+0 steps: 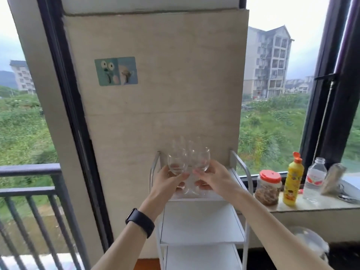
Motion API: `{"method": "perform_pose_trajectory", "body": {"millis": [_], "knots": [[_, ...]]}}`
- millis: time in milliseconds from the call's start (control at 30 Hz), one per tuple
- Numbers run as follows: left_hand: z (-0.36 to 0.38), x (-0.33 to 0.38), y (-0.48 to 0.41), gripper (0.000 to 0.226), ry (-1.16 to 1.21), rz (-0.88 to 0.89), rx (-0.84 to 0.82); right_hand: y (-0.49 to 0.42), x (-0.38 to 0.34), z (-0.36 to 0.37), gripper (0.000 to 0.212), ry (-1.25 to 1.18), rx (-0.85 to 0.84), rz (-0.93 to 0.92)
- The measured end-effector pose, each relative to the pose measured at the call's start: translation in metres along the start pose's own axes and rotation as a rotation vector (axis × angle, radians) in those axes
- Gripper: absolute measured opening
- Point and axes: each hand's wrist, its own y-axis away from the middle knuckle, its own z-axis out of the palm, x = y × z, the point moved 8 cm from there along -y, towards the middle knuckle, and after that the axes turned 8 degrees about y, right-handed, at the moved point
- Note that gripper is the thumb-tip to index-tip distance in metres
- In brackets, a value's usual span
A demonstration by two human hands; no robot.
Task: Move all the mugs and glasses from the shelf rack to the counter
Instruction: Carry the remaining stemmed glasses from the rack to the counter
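Up at the top tier of the white shelf rack [200, 225]. Gripping the left wine glass [177, 165] low by the stem with the left hand [167, 181], the right wine glass [201, 160] likewise with the right hand [214, 180]: one apiece, probably to save trips. Hard to tell whether lifted or standing. More glasses [182, 143] crowded behind. Likely bound for the counter [311, 206] rightward, beside the jar [267, 189].

Two bare forearms, no sleeves — a black smartwatch [140, 222] with dark band on the left wrist.
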Motion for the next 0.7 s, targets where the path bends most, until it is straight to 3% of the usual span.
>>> {"method": "perform_pose_trajectory", "body": {"millis": [333,533,700], "knots": [[0.112,0.009,0.074,0.038,-0.064,0.004,-0.39,0.151,0.011,-0.12,0.051,-0.03,0.202,-0.078],[0.256,-0.02,0.153,0.034,-0.08,-0.033,-0.637,0.303,0.049,-0.232,0.067,0.069,0.502,0.024],[0.404,-0.065,0.265,0.028,-0.069,-0.105,-0.908,0.469,0.089,-0.323,0.054,0.095,0.758,0.162]]}}
